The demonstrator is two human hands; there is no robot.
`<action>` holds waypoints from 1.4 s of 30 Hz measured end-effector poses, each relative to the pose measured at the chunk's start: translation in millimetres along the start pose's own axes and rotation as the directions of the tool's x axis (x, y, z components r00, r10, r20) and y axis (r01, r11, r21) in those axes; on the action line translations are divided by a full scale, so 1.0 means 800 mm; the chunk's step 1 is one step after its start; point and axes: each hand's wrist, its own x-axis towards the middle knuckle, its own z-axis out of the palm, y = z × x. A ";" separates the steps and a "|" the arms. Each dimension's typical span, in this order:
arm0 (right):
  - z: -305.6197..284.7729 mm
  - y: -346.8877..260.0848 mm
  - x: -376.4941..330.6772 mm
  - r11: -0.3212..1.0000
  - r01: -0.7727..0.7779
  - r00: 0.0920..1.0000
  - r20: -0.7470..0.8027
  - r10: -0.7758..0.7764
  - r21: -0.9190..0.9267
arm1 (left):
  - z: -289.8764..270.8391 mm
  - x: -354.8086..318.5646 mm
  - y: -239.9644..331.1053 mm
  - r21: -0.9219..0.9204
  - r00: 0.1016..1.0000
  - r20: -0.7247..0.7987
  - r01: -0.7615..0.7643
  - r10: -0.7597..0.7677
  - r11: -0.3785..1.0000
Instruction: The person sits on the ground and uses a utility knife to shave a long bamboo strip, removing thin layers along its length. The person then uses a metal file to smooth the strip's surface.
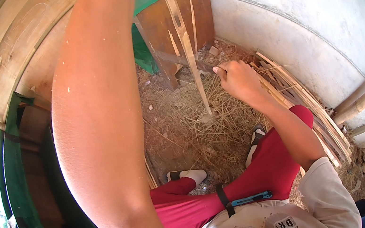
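My left forearm (99,103) rises across the view, and its hand is beyond the upper edge. A long split bamboo strip (185,42) slants down from the top edge, its lower tip above the straw-like shavings. My right hand (237,79) is closed in a fist around the grip of a dark, slightly blurred knife (204,66). Its blade crosses the strip about halfway down the visible length; whether it lies in front or behind is hard to tell. The fist is right of the strip, apart from it.
Thin shavings (194,126) litter the ground between my feet. Bamboo strips (306,99) lie piled on the right, beside a pale sheet wall (291,15). A brown board (197,11) stands ahead. Green-covered framing (17,188) is at left. A blue utility cutter (252,198) rests by a black thigh strap (224,199).
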 end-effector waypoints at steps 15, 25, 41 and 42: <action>0.024 0.001 -0.009 1.000 -0.025 0.993 -0.112 0.026 0.005 | -0.008 0.000 0.011 -0.123 0.995 0.066 0.087 -0.079 0.989; 0.043 0.025 -0.008 0.947 -0.086 0.995 -0.030 0.100 0.308 | -0.024 0.002 0.008 -0.081 0.994 0.066 0.096 -0.090 0.992; -0.017 -0.111 -0.010 0.914 0.160 0.928 -0.371 -0.011 0.372 | -0.015 -0.004 -0.002 0.006 0.996 -0.092 0.021 -0.020 1.000; 0.028 -0.075 -0.022 0.920 -0.003 0.968 -0.228 0.101 0.392 | -0.015 0.000 0.004 0.003 0.994 -0.067 0.091 -0.091 0.996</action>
